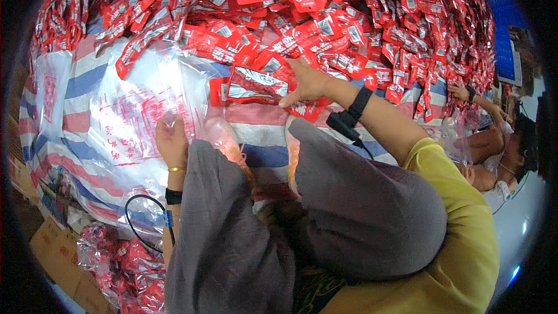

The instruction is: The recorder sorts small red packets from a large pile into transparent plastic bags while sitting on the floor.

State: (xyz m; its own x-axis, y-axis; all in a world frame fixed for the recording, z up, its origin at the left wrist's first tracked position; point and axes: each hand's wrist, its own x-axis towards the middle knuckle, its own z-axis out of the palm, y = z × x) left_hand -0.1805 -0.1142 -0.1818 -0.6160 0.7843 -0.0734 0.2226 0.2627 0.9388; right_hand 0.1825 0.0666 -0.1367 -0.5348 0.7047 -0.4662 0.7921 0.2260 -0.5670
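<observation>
My right hand (307,83) is closed around a few flat red foil packets (260,84), thumb on the near side, at the front edge of a large heap. One held packet shows a clear window with dark contents. Left of my knees, my left hand (172,139) pinches the edge of a clear plastic bag (131,119) printed in red. The bag lies flat, its mouth side near the heap. The left fingertips are partly blurred by glare.
A big heap of red packets (302,35) covers the far side of a striped sheet (256,134). Another clear bag (51,90) lies at left. Filled bags (131,267) and cardboard (55,250) stand lower left. A co-worker's hand (462,93) reaches into the heap at right.
</observation>
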